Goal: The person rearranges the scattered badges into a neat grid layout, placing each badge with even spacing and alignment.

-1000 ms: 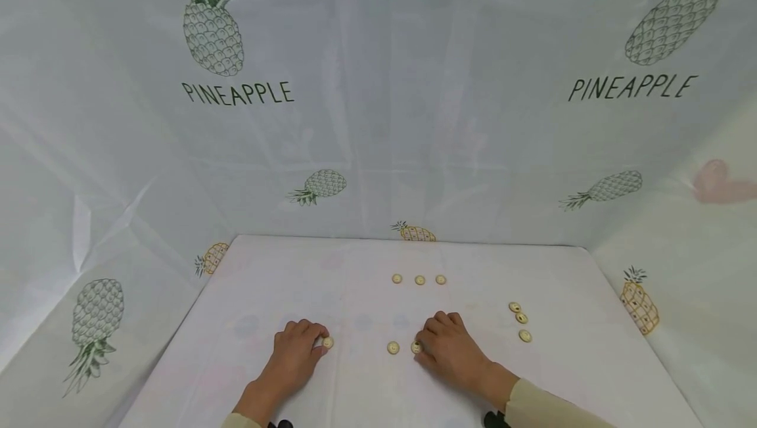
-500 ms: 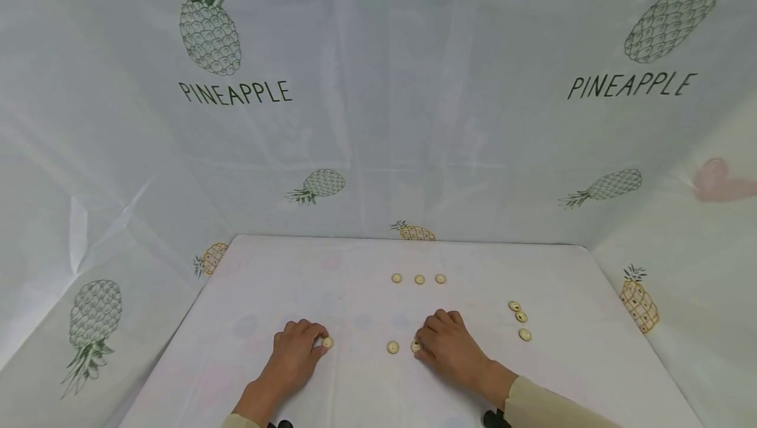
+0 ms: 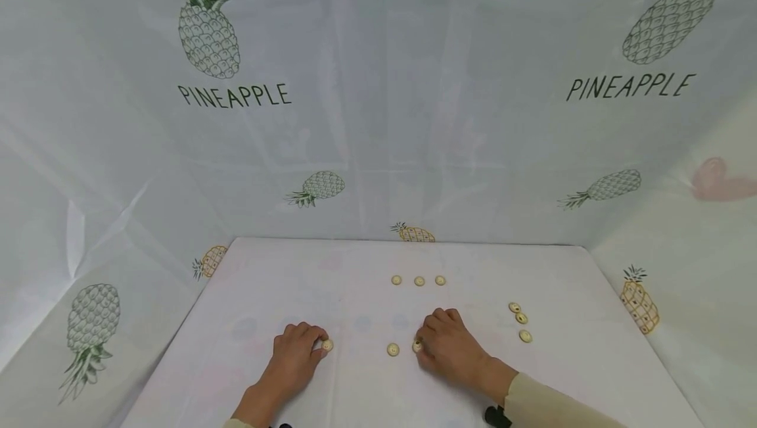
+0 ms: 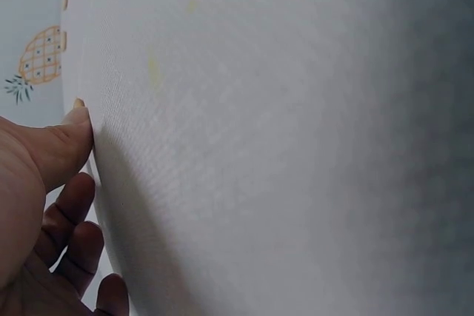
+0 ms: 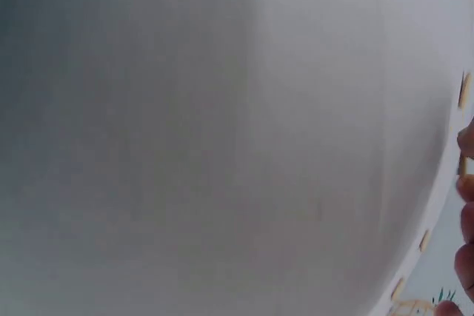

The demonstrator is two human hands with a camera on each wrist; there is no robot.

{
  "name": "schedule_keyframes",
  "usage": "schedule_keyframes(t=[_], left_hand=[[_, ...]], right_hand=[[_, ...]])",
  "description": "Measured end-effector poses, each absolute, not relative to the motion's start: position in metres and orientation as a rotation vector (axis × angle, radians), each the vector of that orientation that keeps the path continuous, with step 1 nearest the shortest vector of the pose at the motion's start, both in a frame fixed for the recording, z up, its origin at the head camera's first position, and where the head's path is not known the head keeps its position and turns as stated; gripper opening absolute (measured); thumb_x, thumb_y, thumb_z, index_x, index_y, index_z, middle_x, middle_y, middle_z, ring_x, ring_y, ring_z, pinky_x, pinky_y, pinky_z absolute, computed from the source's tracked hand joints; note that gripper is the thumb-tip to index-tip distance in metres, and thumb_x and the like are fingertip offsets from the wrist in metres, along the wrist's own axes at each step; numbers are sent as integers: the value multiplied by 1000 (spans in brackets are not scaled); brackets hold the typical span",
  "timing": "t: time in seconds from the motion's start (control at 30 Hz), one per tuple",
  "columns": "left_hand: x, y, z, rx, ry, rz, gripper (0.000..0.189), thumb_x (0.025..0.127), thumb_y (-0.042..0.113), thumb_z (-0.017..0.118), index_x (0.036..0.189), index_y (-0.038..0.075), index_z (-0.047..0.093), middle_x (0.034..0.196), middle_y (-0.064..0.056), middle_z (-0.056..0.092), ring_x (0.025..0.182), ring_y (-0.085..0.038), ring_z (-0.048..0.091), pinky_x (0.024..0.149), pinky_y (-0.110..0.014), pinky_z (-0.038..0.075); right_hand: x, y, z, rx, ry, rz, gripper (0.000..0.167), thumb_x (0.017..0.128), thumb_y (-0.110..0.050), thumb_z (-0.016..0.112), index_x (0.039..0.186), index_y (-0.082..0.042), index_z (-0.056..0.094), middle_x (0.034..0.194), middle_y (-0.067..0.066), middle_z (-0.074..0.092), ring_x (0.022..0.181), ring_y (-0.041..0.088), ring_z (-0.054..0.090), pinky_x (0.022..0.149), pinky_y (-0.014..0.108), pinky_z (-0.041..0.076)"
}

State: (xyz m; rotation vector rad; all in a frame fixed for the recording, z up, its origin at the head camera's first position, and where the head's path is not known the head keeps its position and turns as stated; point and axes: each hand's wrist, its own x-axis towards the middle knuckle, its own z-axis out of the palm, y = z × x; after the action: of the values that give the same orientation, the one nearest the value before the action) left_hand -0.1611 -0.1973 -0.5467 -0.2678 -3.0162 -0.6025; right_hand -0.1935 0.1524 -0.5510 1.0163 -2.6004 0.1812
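My left hand (image 3: 296, 354) lies on the white table at left of centre, thumb and forefinger pinching a small round yellowish button (image 3: 328, 345). In the left wrist view just a sliver of that button (image 4: 79, 102) shows past the thumb (image 4: 68, 142). Right of centre, my right hand (image 3: 451, 350) pinches another such button (image 3: 417, 346), whose right side is covered by the fingers. The right wrist view catches it edge-on at the frame's border, between the fingertips (image 5: 466, 185). A third button (image 3: 393, 349) lies flat between the hands, closer to the right one.
Farther back, three buttons (image 3: 419, 281) form a row. Right of my right hand lie three more, two touching (image 3: 515, 308) and one (image 3: 525, 336) slightly nearer. Pineapple-printed white sheeting (image 3: 378, 119) surrounds the white table (image 3: 284, 270) at the back and sides.
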Motion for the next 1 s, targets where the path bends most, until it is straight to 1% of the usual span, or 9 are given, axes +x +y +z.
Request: schedule_keyframes(t=[0.13,0.23,0.4,0.53,0.63,0.8,1.0], left_hand=[[-161,-197,-547,-262,-3021,-608,15,94,23,80,106,24,70,107,6,63,103,-20,55,89,-52,45],[-161,-197,-548,-254,-3019,-605,15,95,23,80,106,24,70,107,7,63,103,-20,54,90,-52,45],[-161,-197,-549,-261,-3012,-604,16,94,21,81,105,23,70,106,6,63,102,-20,55,89,-52,45],[-161,-197,-548,-268,-3010,-603,16,93,21,81,105,23,70,105,6,63,101,-20,55,88,-51,45],[-161,-197,-547,-265,-3014,-602,16,93,21,81,105,24,70,104,7,63,101,-19,55,88,-51,45],[-162,-198,-549,-260,-3024,-608,15,94,22,80,105,24,70,105,7,63,101,-20,54,89,-52,45],[-162,-198,-550,-260,-3032,-612,15,95,24,79,106,25,70,107,7,63,101,-18,53,90,-52,45]], right_hand=[[-202,160,-548,1014,-2588,123,18,89,-35,78,95,-20,69,93,-7,60,92,15,48,92,42,41],[-210,170,-545,1017,-2556,95,20,89,-35,78,96,-19,69,93,-6,60,92,16,48,93,43,41],[-224,191,-540,947,-2573,99,21,89,-31,81,95,-16,68,93,-4,60,92,18,48,91,44,41],[-237,206,-538,902,-2566,137,19,86,-25,84,94,-15,70,92,-3,61,92,19,51,89,45,41],[-247,214,-538,882,-2541,145,20,84,-24,86,94,-15,71,92,-3,63,91,19,52,88,46,43],[-257,219,-539,852,-2569,145,19,85,-24,86,95,-15,73,94,-2,65,92,20,53,88,46,44],[-265,219,-547,863,-2577,170,16,87,-22,86,96,-14,75,95,-1,67,90,19,51,85,45,42]])
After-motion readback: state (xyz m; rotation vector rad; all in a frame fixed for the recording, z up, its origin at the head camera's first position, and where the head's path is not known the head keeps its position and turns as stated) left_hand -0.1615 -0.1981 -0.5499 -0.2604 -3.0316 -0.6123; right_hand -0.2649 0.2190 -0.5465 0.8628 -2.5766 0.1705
